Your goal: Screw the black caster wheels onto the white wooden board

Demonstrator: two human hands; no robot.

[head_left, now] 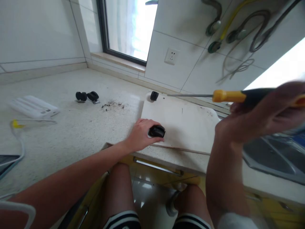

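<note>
My left hand (143,133) is closed around a black caster wheel (156,131) at the near left corner of a white board (188,122). Raised over the board's right side, my right hand (264,117) grips a screwdriver (228,95) with a yellow and black handle. Its long shaft points left, and its tip appears in line with the board's back edge. A second black caster (154,95) stands at the board's far left corner. Two loose casters (87,96) with metal plates lie on the counter to the left.
Dark debris (113,105) is scattered on the speckled counter (78,133). A white power bank (34,106) and a white cable (20,140) lie at left. A sink (274,156) is at right. Hoses (259,19) and a socket (171,56) are on the tiled wall.
</note>
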